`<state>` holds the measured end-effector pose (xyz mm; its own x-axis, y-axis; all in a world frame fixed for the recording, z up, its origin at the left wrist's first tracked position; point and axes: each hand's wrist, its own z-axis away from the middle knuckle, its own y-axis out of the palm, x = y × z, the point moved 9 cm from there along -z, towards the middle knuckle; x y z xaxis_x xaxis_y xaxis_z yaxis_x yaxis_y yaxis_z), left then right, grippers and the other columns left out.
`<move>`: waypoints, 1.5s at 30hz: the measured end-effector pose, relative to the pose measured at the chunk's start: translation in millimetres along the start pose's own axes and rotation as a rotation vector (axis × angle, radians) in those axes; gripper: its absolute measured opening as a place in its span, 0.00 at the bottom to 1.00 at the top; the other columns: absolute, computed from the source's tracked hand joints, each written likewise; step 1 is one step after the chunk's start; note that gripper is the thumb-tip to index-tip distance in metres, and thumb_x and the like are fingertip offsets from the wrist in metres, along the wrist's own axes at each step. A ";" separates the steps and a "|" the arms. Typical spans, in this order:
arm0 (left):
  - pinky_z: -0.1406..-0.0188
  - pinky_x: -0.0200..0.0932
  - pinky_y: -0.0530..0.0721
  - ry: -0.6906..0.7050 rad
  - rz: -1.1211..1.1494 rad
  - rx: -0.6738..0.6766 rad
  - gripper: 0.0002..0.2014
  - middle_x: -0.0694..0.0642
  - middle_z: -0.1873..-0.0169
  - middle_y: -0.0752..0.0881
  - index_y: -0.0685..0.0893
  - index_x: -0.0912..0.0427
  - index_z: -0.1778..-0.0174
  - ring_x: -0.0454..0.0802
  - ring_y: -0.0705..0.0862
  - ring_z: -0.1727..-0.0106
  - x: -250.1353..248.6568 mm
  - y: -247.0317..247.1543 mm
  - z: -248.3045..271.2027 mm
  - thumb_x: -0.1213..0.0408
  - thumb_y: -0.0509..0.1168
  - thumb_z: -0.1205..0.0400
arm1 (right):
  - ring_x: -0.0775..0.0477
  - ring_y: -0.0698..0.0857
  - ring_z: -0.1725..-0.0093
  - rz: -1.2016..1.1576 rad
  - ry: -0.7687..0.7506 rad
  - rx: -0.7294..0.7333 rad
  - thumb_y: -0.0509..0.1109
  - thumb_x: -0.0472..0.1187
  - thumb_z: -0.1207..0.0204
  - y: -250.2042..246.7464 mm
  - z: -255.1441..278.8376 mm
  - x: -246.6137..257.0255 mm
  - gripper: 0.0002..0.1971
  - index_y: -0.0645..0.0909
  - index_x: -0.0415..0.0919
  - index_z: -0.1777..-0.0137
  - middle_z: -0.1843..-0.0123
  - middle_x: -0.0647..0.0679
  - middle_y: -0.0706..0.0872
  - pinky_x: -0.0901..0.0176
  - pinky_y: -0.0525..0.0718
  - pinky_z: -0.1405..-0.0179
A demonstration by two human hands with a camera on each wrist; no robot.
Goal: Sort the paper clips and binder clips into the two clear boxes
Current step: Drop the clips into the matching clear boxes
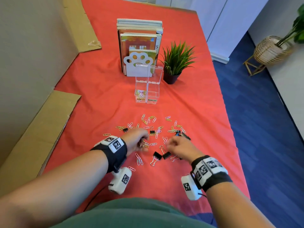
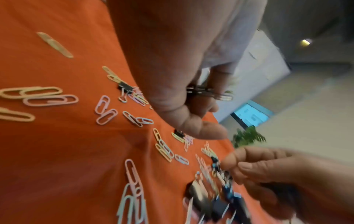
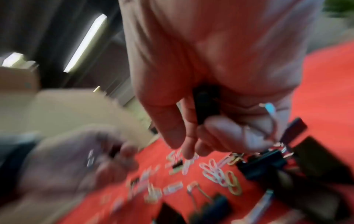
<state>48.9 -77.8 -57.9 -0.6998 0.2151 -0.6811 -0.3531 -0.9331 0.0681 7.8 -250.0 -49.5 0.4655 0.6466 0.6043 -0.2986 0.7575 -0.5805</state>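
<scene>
Coloured paper clips (image 1: 148,120) and black binder clips (image 1: 158,155) lie scattered on the red cloth (image 1: 102,96). Two clear boxes stand behind them with lids open: the left box (image 1: 140,96) holds paper clips, the right box (image 1: 153,94) looks empty. My left hand (image 1: 141,142) hovers over the pile, its fingers curled round a small binder clip (image 2: 206,92). My right hand (image 1: 172,143) is just to the right of it, gripping a black binder clip (image 3: 206,104) in its palm. The right wrist view is blurred.
Books in a white paw-shaped bookend (image 1: 137,63) and a small potted plant (image 1: 174,63) stand behind the boxes. Cardboard sheets (image 1: 41,129) line the left side. The table's right edge drops to a blue floor (image 1: 263,129).
</scene>
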 end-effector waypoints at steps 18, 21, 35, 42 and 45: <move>0.57 0.40 0.80 0.494 -0.955 -0.038 0.07 0.50 0.60 0.83 0.83 0.56 0.55 0.48 0.82 0.58 2.1 28.3 1.6 0.63 0.66 0.28 | 0.43 0.83 0.55 0.251 -0.101 -0.118 0.68 0.44 0.29 -50.0 -33.9 54.4 0.13 0.85 0.39 0.48 0.51 0.39 0.86 0.64 0.73 0.59; 0.59 0.41 0.82 0.468 -0.747 -0.097 0.05 0.44 0.69 0.83 0.83 0.50 0.64 0.37 0.80 0.68 -8.9 -4.2 0.3 0.67 0.67 0.29 | 0.39 0.83 0.44 0.294 -0.220 -0.162 0.68 0.43 0.28 -54.4 -63.6 96.8 0.16 0.83 0.38 0.42 0.43 0.37 0.84 0.58 0.77 0.48; 0.56 0.54 0.83 0.602 -1.400 0.196 0.15 0.57 0.42 0.74 0.76 0.53 0.36 0.62 0.82 0.51 15.2 48.5 15.1 0.62 0.62 0.19 | 0.29 0.80 0.39 0.458 -0.272 -0.136 0.61 0.45 0.20 -21.8 -136.0 168.9 0.19 0.74 0.36 0.33 0.35 0.32 0.74 0.43 0.78 0.34; 0.54 0.52 0.81 0.646 -1.306 0.141 0.10 0.55 0.44 0.78 0.77 0.54 0.44 0.58 0.82 0.48 9.9 33.0 13.7 0.63 0.58 0.20 | 0.33 0.80 0.38 0.493 -0.273 -0.112 0.62 0.47 0.21 -15.5 -117.8 164.2 0.20 0.75 0.33 0.36 0.36 0.33 0.76 0.48 0.77 0.37; 0.47 0.44 0.79 0.640 -1.105 0.055 0.10 0.51 0.47 0.82 0.79 0.52 0.47 0.49 0.80 0.47 2.0 5.8 13.2 0.61 0.62 0.23 | 0.34 0.82 0.43 0.468 -0.292 -0.104 0.62 0.46 0.22 -2.2 -99.0 154.3 0.17 0.77 0.33 0.41 0.38 0.33 0.79 0.51 0.80 0.43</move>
<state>37.3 -79.0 -49.3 0.3980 0.6748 -0.6215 -0.5891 -0.3314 -0.7370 162.7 -160.8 -9.0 0.0486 0.9209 0.3867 -0.3274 0.3804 -0.8649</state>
